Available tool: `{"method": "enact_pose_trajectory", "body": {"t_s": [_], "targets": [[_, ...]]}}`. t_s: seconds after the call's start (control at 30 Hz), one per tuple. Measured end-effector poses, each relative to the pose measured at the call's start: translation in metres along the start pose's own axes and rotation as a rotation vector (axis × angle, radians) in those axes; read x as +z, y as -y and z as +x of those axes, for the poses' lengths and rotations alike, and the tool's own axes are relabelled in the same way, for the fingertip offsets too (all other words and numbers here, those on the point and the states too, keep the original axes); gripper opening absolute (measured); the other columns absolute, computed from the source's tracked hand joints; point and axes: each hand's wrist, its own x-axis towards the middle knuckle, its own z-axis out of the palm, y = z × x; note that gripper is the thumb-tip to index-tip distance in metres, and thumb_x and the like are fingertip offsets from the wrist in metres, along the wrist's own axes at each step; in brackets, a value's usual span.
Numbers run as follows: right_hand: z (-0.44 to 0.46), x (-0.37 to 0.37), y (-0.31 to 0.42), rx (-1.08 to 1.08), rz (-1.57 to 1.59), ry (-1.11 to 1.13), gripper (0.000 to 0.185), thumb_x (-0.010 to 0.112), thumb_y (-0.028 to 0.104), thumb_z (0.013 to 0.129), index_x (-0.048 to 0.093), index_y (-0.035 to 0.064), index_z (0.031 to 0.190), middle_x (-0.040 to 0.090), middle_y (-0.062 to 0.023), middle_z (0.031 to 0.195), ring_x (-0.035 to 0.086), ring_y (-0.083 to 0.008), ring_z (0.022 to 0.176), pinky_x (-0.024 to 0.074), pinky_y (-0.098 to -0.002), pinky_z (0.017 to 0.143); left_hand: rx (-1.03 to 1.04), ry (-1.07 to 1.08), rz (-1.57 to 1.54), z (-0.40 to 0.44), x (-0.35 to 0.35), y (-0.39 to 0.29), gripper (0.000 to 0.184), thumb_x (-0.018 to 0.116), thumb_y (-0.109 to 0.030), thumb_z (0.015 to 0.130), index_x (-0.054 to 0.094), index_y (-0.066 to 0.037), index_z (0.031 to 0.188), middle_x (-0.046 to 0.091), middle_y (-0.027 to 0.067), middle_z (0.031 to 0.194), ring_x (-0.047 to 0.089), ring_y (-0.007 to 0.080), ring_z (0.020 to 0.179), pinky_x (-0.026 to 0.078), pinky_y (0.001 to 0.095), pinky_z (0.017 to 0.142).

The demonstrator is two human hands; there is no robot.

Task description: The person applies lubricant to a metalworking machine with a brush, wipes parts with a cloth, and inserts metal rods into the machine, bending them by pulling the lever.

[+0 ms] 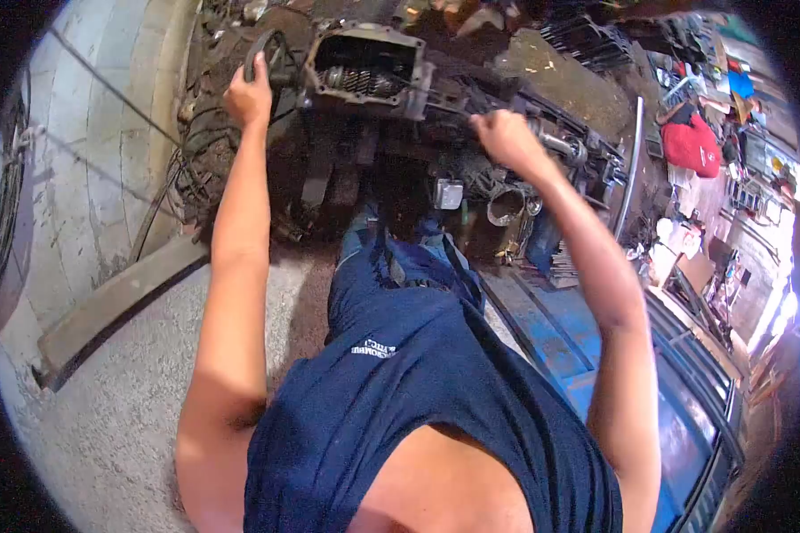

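An open metal gearbox housing [318,93] stands in front of me at the top of the view, with toothed gears [360,80] showing inside. My left hand [247,96] is closed on the edge of a dark round wheel [280,55] at the housing's left side; the thumb points up and the other fingers are partly hidden. To the right of the housing, my right hand [504,138] makes a fist at the end of a thin metal rod [449,108] that runs out from the housing. That hand is slightly blurred.
Greasy machine parts crowd the bench, including a metal ring [506,207] and a small pale box [449,194]. A concrete wall [107,133] and hanging cables are at left. A red cloth [692,147], scattered tools and a blue metal panel [542,324] are at right.
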Motion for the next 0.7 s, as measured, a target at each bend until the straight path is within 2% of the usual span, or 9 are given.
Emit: {"method": "enact_pose_trajectory", "body": {"t_s": [0.13,0.23,0.3,0.4,0.5,0.53,0.57,0.63,0.7], "targets": [[-0.040,0.024,0.001,0.035,0.264,-0.003,0.043,0.054,0.036,0.090,0.067,-0.0039,0.084,0.062,-0.0299,0.085,0.064,-0.0423,0.085,0.0499,-0.0485,0.079,-0.066,0.056,0.012,-0.001,0.000,-0.001,0.080,0.052,-0.069,0.081,0.063,0.004,0.114,0.063,0.0260,0.112,0.060,0.0402,0.107,0.046,0.0469,0.092],[-0.097,0.062,-0.047,0.027,0.597,-0.078,0.044,0.054,0.038,0.091,0.064,-0.0046,0.083,0.061,-0.0261,0.076,0.064,-0.0366,0.071,0.0480,-0.0446,0.068,-0.019,0.088,0.108,0.004,0.005,0.004,0.082,0.048,-0.069,0.083,0.061,0.005,0.117,0.060,0.0284,0.115,0.058,0.0413,0.109,0.045,0.0476,0.093],[-0.146,0.086,-0.094,0.084,0.701,-0.111,0.045,0.054,0.037,0.093,0.062,-0.0051,0.081,0.059,-0.0214,0.068,0.059,-0.0283,0.064,0.0454,-0.0415,0.063,0.253,-0.053,-0.099,0.000,0.005,0.002,0.080,0.053,-0.065,0.084,0.058,0.007,0.118,0.061,0.0281,0.113,0.056,0.0441,0.107,0.043,0.0490,0.093],[-0.235,0.134,-0.182,0.310,0.796,-0.199,0.043,0.052,0.035,0.093,0.061,-0.0041,0.078,0.058,-0.0149,0.064,0.055,-0.0189,0.062,0.0436,-0.0372,0.060,0.406,-0.448,0.230,-0.029,0.000,0.009,0.064,0.062,-0.053,0.085,0.055,0.005,0.112,0.059,0.0248,0.104,0.057,0.0424,0.092,0.045,0.0505,0.080],[-0.319,0.172,-0.274,0.601,0.769,-0.266,0.043,0.051,0.034,0.093,0.059,-0.0029,0.073,0.053,-0.0110,0.060,0.051,-0.0148,0.060,0.0415,-0.0346,0.057,0.430,-0.275,-0.157,-0.134,-0.014,-0.025,0.032,0.067,-0.022,0.088,0.052,0.002,0.104,0.058,0.0214,0.098,0.058,0.0352,0.085,0.047,0.0424,0.070],[-0.342,0.194,-0.307,0.673,0.786,-0.356,0.042,0.052,0.033,0.093,0.057,-0.0019,0.070,0.052,-0.0073,0.058,0.048,-0.0131,0.059,0.0396,-0.0337,0.056,0.634,-0.317,-0.128,-0.167,-0.006,-0.020,0.027,0.062,-0.018,0.092,0.053,0.004,0.105,0.060,0.0212,0.096,0.060,0.0330,0.085,0.048,0.0408,0.069],[-0.354,0.213,-0.338,0.740,0.800,-0.445,0.042,0.053,0.031,0.093,0.056,-0.0009,0.066,0.051,-0.0037,0.056,0.046,-0.0113,0.059,0.0377,-0.0328,0.054,0.362,-0.112,-0.309,-0.213,0.005,-0.019,0.023,0.058,-0.016,0.093,0.055,0.005,0.102,0.062,0.0212,0.092,0.061,0.0317,0.083,0.048,0.0396,0.070],[-0.359,0.223,-0.387,0.808,0.753,-0.530,0.041,0.053,0.030,0.092,0.056,-0.0007,0.066,0.050,-0.0046,0.056,0.047,-0.0122,0.058,0.0379,-0.0335,0.054,0.383,-0.025,-0.237,-0.292,0.037,0.001,0.027,0.051,-0.019,0.096,0.058,0.007,0.095,0.062,0.0177,0.083,0.060,0.0282,0.071,0.048,0.0398,0.065],[-0.354,0.231,-0.438,0.875,0.707,-0.605,0.039,0.053,0.028,0.092,0.056,-0.0005,0.066,0.050,-0.0055,0.056,0.047,-0.0131,0.057,0.0381,-0.0342,0.054,0.146,0.298,-0.139,-0.358,0.064,0.036,0.026,0.046,-0.018,0.096,0.058,0.005,0.093,0.062,0.0125,0.080,0.059,0.0229,0.066,0.048,0.0357,0.060]]}}
